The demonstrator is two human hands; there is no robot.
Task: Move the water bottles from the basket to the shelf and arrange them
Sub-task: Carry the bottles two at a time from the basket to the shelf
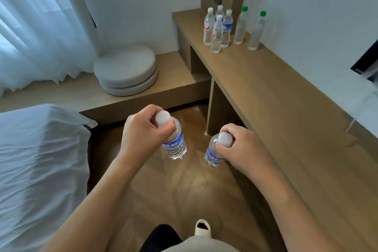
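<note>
My left hand (141, 135) grips a clear water bottle with a blue label (176, 145) by its white cap and neck, held over the floor. My right hand (241, 149) holds a second blue-labelled bottle (212, 154) the same way, close to the shelf's leg. On the long wooden shelf (276, 98) at the right, several bottles stand upright at the far end: a cluster with white caps (217, 30) and two with green caps (241, 26) (257, 31). The basket is out of view.
A bed with white sheets (41, 170) fills the left. Two stacked round cushions (126, 69) lie on a low wooden platform (167, 88) under a sheer curtain (30, 26). Between bed and shelf runs a wooden floor (184, 190). A dark screen edge (368, 61) shows at right.
</note>
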